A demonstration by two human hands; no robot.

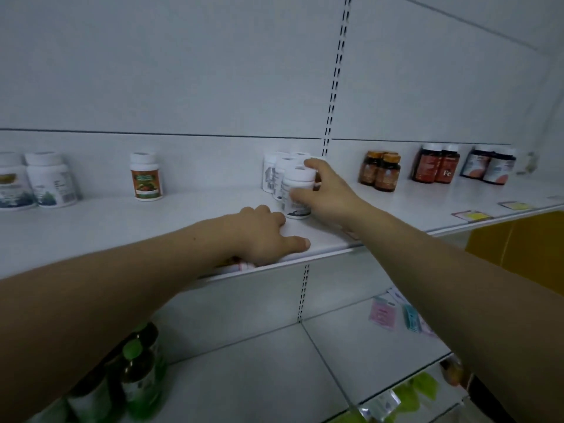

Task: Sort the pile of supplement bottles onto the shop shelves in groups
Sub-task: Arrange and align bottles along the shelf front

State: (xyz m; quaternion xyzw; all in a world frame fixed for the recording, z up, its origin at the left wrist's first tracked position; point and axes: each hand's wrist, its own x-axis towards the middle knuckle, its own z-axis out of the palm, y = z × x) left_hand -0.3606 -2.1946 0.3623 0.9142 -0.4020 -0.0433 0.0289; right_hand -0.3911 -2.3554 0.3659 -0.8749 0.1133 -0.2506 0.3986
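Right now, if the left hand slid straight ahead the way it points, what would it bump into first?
Probably the white bottle that the right hand grips. It stands just ahead of the left hand on the shelf, though depth is unclear.

Bare forearms [122, 285]; bare left grip [262, 236], right grip [323, 190]

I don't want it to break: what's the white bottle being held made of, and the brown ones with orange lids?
The white bottle looks like plastic: opaque, matte, printed label. The brown bottles are amber and glossy, glass or plastic; I cannot tell which.
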